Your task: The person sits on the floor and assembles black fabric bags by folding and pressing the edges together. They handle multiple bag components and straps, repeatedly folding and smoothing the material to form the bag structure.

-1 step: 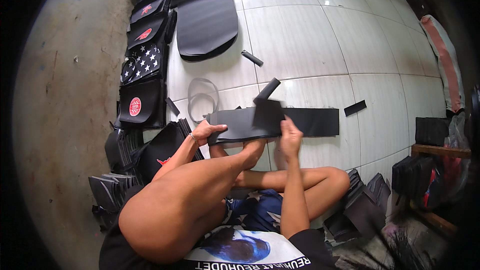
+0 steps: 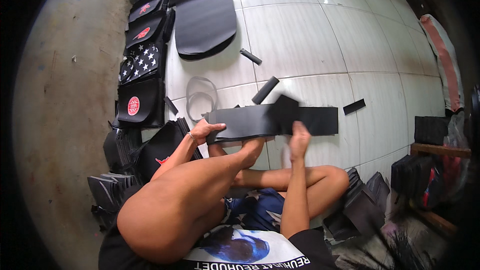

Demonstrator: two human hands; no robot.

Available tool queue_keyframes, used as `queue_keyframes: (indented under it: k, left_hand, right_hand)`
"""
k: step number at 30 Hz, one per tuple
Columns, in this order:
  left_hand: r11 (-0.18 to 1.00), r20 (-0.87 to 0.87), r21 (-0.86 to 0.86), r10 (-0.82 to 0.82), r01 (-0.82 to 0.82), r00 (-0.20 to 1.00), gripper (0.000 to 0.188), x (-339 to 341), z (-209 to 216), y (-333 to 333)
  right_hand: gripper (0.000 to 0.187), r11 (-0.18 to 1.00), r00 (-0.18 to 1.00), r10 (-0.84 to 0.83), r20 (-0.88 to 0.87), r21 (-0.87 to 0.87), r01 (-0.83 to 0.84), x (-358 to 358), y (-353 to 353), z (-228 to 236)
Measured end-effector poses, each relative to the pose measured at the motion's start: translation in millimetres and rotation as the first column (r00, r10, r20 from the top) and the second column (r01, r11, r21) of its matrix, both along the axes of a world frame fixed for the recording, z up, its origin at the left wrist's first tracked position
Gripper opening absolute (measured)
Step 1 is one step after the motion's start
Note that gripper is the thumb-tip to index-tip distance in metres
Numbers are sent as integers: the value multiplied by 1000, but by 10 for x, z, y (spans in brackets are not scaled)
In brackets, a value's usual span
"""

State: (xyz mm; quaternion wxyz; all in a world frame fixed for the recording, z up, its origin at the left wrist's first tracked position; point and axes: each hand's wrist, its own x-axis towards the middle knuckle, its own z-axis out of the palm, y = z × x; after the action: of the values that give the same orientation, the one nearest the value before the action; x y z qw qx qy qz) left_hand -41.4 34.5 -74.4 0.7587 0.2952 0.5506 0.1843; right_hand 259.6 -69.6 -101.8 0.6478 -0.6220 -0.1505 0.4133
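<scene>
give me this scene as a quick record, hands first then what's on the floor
left hand: grips the left end of the long black sheets, thumb on top
right hand: blurred, at the lower edge of a dark piece over the sheets; grip unclear
beyond the sheets: grey strap in loops, on the tiled floor
loose scraps: short black strips scattered around
far left: stack of rounded black flaps, beside a row with one star-patterned flap

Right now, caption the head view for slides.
Left hand holding a long dark strip, right hand blurred at its edge.
</scene>
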Motion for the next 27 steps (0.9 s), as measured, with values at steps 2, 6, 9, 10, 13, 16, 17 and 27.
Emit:
queue_keyframes:
  k: [2,6,9,10,13,16,17,27]
  left_hand:
    - [999,-13,35,26,-26,1000,43,-167,38,-33]
    - [1000,-20,20,16,-16,1000,42,-195,-7,-55]
    - [1000,9,-20,18,-18,1000,42,-122,-56,-63]
    - [1000,-10,1,21,-21,1000,39,-147,-37,-72]
    - [1000,-42,13,22,-21,999,37,-143,-42,-58]
    - [1000,-92,21,4,-2,996,39,-306,0,-28]
    - [1000,-46,11,-26,26,999,40,-191,-50,11]
    - [1000,45,24,1,-2,999,43,-165,-8,-38]
  right_hand:
    - [31,913,923,-385,-29,-158,376,272,-146,-70]
    - [24,831,765,-521,377,23,555,327,-202,-15]
    - [41,999,600,-35,799,34,12,-356,107,371]
    - [49,987,519,119,846,-44,-154,-640,192,453]
    - [63,849,267,479,836,-364,-383,-916,275,402]
    - [60,782,166,554,816,-441,-442,-1111,327,303]
    - [59,784,123,553,824,-465,-411,-1040,332,206]
    - [47,800,208,544,813,-428,-420,-1028,295,246]
